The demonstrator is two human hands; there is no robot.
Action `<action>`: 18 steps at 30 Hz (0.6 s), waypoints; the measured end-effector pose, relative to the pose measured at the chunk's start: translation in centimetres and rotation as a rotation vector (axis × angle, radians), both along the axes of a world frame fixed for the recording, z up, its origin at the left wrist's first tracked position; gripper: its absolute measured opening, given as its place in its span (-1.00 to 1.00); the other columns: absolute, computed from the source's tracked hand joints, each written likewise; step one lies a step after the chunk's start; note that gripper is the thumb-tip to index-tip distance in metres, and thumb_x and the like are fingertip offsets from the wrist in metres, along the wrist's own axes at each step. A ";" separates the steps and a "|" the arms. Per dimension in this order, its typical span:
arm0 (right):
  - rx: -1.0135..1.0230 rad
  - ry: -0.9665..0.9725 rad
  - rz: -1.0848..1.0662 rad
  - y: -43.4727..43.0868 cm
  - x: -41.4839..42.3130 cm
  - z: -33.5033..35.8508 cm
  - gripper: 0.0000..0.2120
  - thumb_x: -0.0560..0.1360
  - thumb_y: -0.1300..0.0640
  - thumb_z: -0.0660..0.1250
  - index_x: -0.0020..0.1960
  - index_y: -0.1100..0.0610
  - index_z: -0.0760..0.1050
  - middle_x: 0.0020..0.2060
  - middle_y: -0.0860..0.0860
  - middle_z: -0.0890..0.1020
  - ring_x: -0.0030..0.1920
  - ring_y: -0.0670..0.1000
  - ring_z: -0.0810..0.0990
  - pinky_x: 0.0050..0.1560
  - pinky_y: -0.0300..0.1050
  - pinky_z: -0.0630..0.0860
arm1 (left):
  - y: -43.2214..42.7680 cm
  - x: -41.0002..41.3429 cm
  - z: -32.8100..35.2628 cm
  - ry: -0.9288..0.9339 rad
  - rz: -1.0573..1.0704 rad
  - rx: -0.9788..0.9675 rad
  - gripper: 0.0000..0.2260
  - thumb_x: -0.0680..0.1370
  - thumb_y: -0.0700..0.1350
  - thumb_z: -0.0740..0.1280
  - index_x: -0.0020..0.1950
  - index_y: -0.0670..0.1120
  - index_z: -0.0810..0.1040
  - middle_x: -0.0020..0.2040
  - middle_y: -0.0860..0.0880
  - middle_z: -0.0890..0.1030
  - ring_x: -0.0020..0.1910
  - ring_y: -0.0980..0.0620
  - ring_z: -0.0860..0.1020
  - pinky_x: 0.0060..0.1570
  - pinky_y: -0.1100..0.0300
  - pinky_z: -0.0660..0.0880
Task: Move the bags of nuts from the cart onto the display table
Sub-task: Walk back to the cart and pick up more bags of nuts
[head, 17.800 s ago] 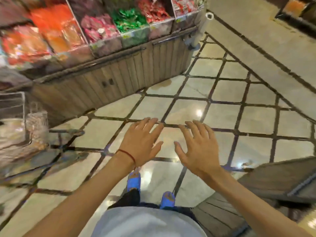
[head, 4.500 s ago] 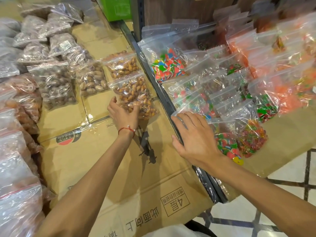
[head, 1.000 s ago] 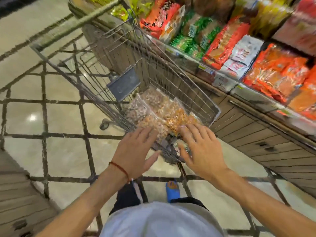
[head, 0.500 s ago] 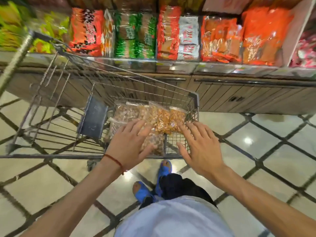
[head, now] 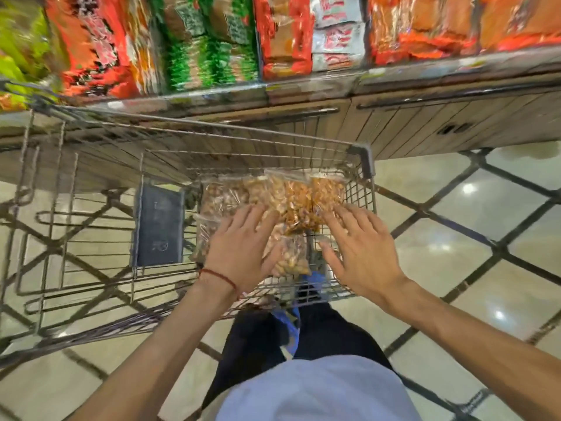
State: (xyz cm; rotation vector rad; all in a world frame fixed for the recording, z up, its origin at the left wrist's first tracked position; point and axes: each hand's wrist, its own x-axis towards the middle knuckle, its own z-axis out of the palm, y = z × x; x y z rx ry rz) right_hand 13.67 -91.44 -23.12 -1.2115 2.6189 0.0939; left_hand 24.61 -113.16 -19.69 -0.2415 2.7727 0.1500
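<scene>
The bags of nuts [head: 285, 199] lie in a small heap at the right end of the cart [head: 363, 159], clear plastic with brown and orange kernels inside, some bags overlapping others. The display table is not in sight from here.

The left hand [head: 243, 247] is over the heap from seven o'clock, fingers straight and spread wide, holding nothing; I cannot tell if it already touches the plastic. The right hand [head: 361, 253] comes from five o'clock, also wide and with nothing in it, its fingertips at the right edge of the heap above the wire floor.

I think the step is to take up the next bags. To do it well, slide the fingers under the edges from both sides and lift the overlapping bags together, supported from below, because this plastic looks slippery and one bag may fall out.

At nine o'clock from the bags stands a dark panel [head: 159, 226] in the basket. At twelve o'clock, behind the cart, is a snack shelf [head: 212, 41]. The tiled floor [head: 455, 253] is all around.
</scene>
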 end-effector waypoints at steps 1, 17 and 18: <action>0.013 -0.013 -0.018 -0.2 -0.3 -0.7 -0.42 0.71 -0.20 -0.02 0.57 0.09 0.35 0.48 0.14 0.49 0.51 0.20 0.40 0.53 0.15 0.30 | -0.3 -0.6 -0.8 -0.004 -0.007 0.005 -0.46 0.63 0.22 0.05 0.50 -0.04 0.39 0.44 -0.12 0.47 0.40 -0.17 0.44 0.23 -0.12 0.48; -0.050 -0.049 -0.309 -3.7 -1.7 -13.9 -0.54 0.68 -0.11 0.14 0.46 0.12 0.47 0.36 0.14 0.59 0.43 0.19 0.50 0.42 0.16 0.43 | -3.4 -7.1 -18.3 -0.144 0.100 0.367 -0.49 0.66 0.16 0.23 0.52 -0.09 0.35 0.49 -0.17 0.38 0.44 -0.19 0.39 0.30 -0.12 0.51; -0.073 -0.054 -0.336 -3.7 -1.6 -14.8 -0.55 0.68 -0.10 0.16 0.45 0.12 0.48 0.34 0.14 0.60 0.42 0.19 0.51 0.40 0.16 0.45 | -3.0 -7.4 -19.4 -0.166 0.210 0.444 -0.49 0.65 0.13 0.27 0.54 -0.07 0.33 0.50 -0.15 0.37 0.43 -0.17 0.40 0.33 -0.08 0.48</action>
